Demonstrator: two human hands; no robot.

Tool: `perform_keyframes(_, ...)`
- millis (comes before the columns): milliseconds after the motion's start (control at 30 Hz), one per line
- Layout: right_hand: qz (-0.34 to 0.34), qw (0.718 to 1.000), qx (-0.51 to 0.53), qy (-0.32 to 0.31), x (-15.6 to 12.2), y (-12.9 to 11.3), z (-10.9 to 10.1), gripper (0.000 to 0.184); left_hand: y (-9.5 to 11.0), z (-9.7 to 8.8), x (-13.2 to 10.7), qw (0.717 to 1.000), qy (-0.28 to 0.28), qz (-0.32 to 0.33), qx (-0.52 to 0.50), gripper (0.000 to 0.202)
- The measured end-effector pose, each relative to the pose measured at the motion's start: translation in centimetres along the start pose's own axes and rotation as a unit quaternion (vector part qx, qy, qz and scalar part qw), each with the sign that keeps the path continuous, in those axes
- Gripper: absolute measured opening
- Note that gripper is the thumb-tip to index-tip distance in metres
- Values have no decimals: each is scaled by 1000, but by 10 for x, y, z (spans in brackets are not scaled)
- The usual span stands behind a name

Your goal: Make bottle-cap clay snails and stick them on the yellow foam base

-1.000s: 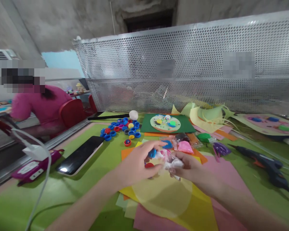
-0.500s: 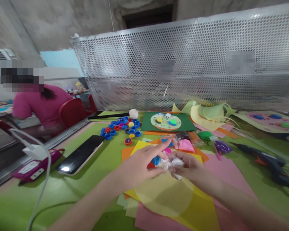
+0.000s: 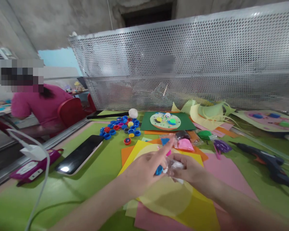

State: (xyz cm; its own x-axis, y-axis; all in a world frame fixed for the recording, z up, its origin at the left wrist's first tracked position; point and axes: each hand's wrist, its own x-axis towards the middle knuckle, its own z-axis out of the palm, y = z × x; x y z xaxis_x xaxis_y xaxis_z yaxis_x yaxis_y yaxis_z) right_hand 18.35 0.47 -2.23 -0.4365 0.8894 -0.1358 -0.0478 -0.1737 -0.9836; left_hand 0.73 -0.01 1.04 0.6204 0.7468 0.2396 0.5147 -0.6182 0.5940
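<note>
In the head view, both hands meet over the yellow paper (image 3: pixel 202 215) on the desk (image 3: pixel 103 166). The left hand (image 3: pixel 144 168) has its fingers closed on a blue piece (image 3: pixel 159 170), with the index finger stretched forward. The right hand (image 3: pixel 186 168) has its fingers pinched on a small clear bag (image 3: pixel 174 165), just beside the blue piece. I judge that the step in hand is taking the soft piece out of the bag or opening the bag. The next move calls for a firm hold on the thin plastic and a gentle pull. Bottle caps (image 3: pixel 121 126), a phone (image 3: pixel 79 154) and a glue gun (image 3: pixel 265 158) lie further away.
</note>
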Motion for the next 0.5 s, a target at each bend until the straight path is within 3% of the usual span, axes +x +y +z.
perform_keyframes(133,-4,1000,14,14,-4,-5,1,43,5,-15,0,990,39,-73,-110,83)
perform_keyframes(200,-18,999,19,35,-6,-6,-1,41,4,-29,1,976,108,-103,-159,76)
perform_keyframes(267,-27,998,24,58,-6,-5,-2,38,-3,-42,4,948,213,-115,-205,67)
perform_keyframes(333,-33,997,33,69,-4,-2,-3,35,-11,-48,6,933,257,-115,-224,49)
perform_keyframes(500,-55,995,56,63,-2,2,-1,41,-13,-37,9,967,101,-167,-167,33)
